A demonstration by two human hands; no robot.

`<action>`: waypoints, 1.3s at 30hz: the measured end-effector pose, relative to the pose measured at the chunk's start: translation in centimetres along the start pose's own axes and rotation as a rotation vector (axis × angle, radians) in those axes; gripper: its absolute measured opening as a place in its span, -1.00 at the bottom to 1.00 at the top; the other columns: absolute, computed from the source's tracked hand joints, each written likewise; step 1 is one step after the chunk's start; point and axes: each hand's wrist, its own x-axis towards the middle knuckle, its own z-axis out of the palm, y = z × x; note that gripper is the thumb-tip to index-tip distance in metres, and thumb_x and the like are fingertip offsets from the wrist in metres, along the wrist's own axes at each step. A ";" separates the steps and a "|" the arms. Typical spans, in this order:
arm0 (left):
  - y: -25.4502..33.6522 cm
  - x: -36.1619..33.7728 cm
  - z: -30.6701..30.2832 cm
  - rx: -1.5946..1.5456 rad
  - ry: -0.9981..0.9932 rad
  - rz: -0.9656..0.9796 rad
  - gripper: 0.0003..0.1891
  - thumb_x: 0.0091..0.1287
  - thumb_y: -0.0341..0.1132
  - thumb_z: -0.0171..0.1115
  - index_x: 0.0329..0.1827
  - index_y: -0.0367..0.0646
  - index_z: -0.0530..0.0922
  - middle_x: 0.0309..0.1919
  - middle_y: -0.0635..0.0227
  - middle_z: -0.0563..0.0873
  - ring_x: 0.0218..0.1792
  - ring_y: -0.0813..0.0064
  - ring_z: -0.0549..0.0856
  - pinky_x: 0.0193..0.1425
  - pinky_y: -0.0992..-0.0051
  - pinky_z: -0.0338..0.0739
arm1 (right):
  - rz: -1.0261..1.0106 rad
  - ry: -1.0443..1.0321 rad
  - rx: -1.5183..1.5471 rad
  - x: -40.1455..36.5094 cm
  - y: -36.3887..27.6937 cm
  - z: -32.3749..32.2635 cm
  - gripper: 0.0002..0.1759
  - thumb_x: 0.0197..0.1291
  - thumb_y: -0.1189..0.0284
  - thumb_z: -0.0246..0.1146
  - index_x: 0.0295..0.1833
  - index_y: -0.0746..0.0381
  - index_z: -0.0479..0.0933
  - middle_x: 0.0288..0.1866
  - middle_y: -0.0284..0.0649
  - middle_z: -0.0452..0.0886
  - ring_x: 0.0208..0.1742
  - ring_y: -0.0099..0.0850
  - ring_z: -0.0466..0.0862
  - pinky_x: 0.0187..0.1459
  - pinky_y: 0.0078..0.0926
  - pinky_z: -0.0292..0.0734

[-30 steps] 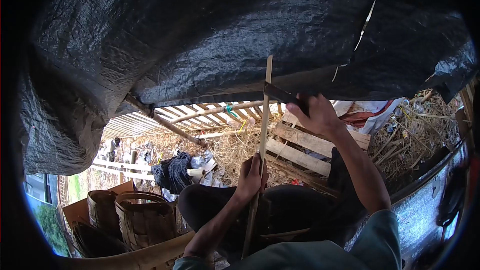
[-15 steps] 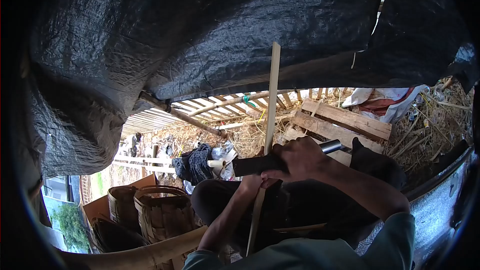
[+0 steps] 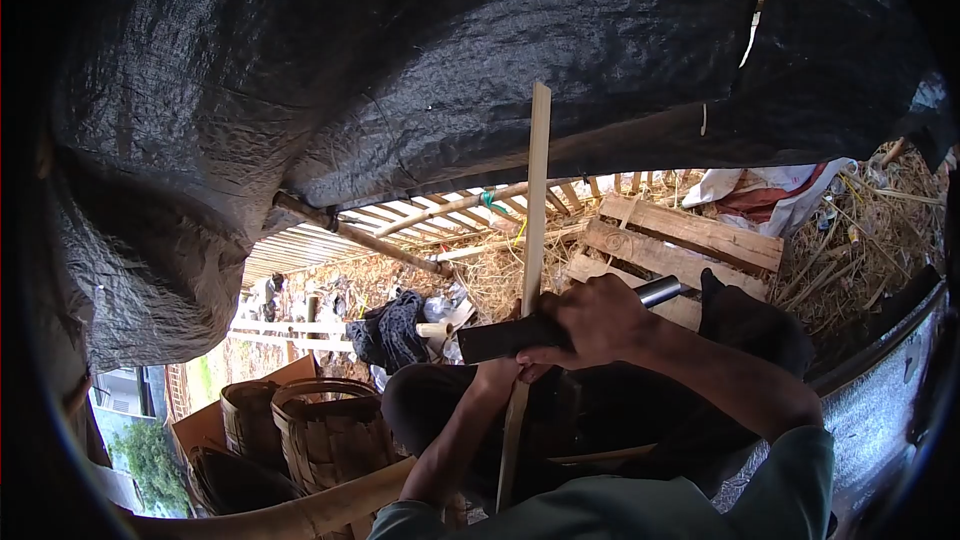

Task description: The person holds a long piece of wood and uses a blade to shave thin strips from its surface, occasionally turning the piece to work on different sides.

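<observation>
A long, pale bamboo strip [image 3: 537, 190] stands nearly upright in front of my body, its lower end down by my lap. My left hand [image 3: 500, 378] is closed around the strip low down, just under the blade. In my right hand [image 3: 605, 320] is a broad-bladed knife [image 3: 490, 340] with a dark blade and a shiny metal tube end on its handle. The blade lies across the strip, pointing left, close above my left fingers. Whether its edge is cutting into the strip cannot be made out.
Woven baskets [image 3: 325, 430] stand at lower left behind a thick bamboo pole [image 3: 380, 485]. Wooden slats [image 3: 690, 240] lie on straw ahead, near a white and red sack [image 3: 770, 195]. A black tarp [image 3: 450, 70] hangs low overhead. A dark cloth [image 3: 390, 328] lies beyond my knee.
The strip's upper end has shifted slightly left in view, and the knife and both hands have moved a little left with it. Both grips are the same.
</observation>
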 end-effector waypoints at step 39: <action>2.9 0.1 2.9 -0.116 -0.016 -0.136 -0.54 0.52 -0.04 -0.35 -0.52 -0.06 0.30 -0.75 0.55 0.14 -0.82 0.64 0.16 -0.77 0.62 0.02 | -0.003 0.121 0.029 -0.5 0.5 -0.4 -0.23 0.03 -0.32 0.13 -0.43 0.29 0.59 -0.72 -0.11 0.55 -0.66 -0.23 0.65 -0.59 -0.34 0.57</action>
